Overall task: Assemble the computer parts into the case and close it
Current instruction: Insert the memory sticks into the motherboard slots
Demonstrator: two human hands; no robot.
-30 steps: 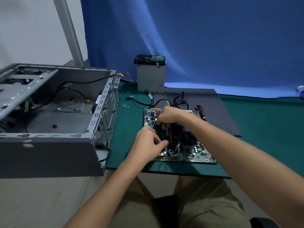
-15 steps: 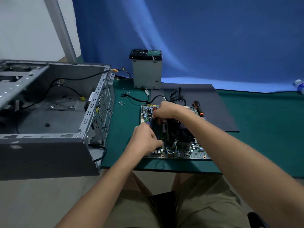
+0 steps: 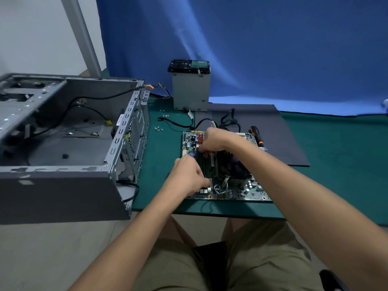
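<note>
The memory module [image 3: 208, 168], pinched at its ends by the curled left hand [image 3: 189, 177] and right hand [image 3: 214, 141], is being seated in the motherboard [image 3: 252, 192] lying right of the open case [image 3: 63, 143]; even downward pressure is judged needed next.

Case [image 3: 63, 143]: grey metal, lying on its side with the open side up, black cables [image 3: 88, 101] loose inside; at 9 o'clock of the board.
Board [image 3: 252, 192]: green, flat on the surface [image 3: 163, 160], black cooler [image 3: 231, 169] at centre.
Memory stick [image 3: 207, 164]: green, on edge along the board's 9 o'clock side.
Drive cage [image 3: 191, 91]: grey, upright, 12 o'clock.
Panel [image 3: 273, 127]: dark, flat, 1 o'clock.
Screws [image 3: 159, 128]: loose, 11 o'clock.
</note>
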